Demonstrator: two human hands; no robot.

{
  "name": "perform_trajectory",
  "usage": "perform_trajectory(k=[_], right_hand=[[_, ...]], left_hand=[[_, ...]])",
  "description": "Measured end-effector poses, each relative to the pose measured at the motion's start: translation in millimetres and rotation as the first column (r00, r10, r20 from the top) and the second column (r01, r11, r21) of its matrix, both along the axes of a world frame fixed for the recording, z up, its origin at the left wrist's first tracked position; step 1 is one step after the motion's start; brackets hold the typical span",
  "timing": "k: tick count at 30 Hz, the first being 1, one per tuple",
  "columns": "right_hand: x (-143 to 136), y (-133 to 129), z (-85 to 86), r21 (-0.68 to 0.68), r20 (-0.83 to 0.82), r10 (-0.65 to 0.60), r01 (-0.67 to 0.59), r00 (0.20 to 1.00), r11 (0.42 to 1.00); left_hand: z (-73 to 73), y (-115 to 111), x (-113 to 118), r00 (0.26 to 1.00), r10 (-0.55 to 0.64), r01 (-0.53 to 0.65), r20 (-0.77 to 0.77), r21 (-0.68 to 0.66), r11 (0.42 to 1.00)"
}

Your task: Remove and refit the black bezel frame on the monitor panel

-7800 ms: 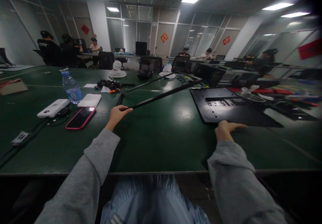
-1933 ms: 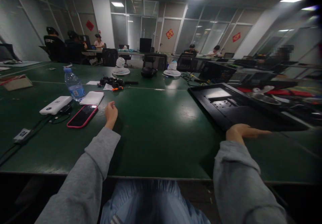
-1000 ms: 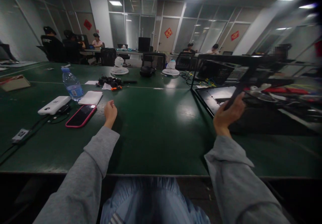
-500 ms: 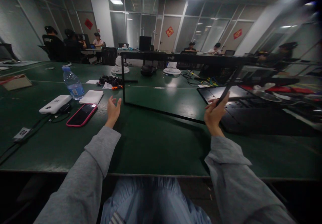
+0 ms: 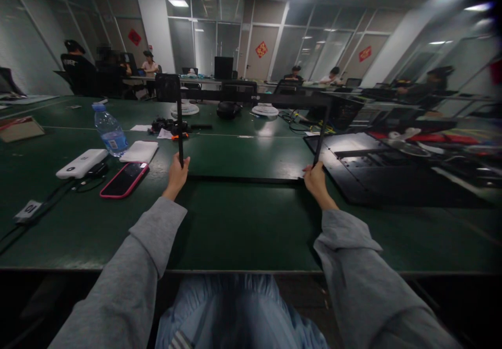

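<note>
Gripping the thin black frame at both sides: fingers of the left hand are curled round the left upright near its lower corner, fingers of the right hand round the right upright, also low down. Frame is hollow, held raised in front of the person, long bars running left to right, small light marking on the upper one. Lower bar sits low over the green tabletop; can't tell if it touches.

Just right of the right hand, a flat black panel lies on the tabletop, its left edge close to the frame's right upright. Left of the left hand: phone with pink edge, screen up. Beyond it, a white pad, then a clear bottle, blue cap, upright. White power bank left of the phone; tagged cable nearer, at far left.

Farther out: dark clutter with an orange bit beyond the left hand, seen partly past the left upright. Two white fans at the far edge, black pouch between them. Loose cables far right of centre. Right side piled and blurry, something red in it. People seated in the background.
</note>
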State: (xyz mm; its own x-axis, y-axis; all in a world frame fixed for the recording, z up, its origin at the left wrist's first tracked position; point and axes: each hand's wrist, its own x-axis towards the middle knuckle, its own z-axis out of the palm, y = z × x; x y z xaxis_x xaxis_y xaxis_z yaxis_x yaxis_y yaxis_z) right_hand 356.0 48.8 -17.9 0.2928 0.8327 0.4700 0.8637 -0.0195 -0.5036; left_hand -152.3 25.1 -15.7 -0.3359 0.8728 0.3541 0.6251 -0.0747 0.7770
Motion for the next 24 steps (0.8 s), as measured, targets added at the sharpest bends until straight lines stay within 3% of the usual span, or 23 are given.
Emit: perform_trajectory(k=[3, 8, 13, 18, 24], right_hand=[[1.2, 2.7, -4.9, -0.08, 0.014, -0.054, 0.055, 0.998, 0.995], [5.2, 0.4, -7.3, -0.143, 0.178, -0.073, 0.099, 0.981, 0.985], [3.4, -2.2, -3.7, -0.204, 0.164, -0.1, 0.133, 0.981, 0.97], [5.1, 1.5, -5.3, -0.352, 0.211, -0.116, 0.186, 0.971, 0.917], [8.4, 4.1, -11.9, -0.33, 0.195, -0.132, 0.191, 0.972, 0.924]], left_hand=[[-1.1, -0.5, -1.5, 0.989, 0.032, -0.042, -0.147, -0.061, 0.997], [-4.1, -0.8, -4.1, 0.892, 0.091, -0.187, -0.444, -0.178, 0.966], [0.0, -4.8, -1.9, 0.881, 0.072, -0.197, -0.467, -0.223, 0.955], [4.6, -8.3, 1.3, 0.884, 0.073, -0.201, -0.461, -0.235, 0.951], [-0.7, -2.9, -3.8, 0.879, 0.044, -0.178, -0.474, -0.241, 0.954]])
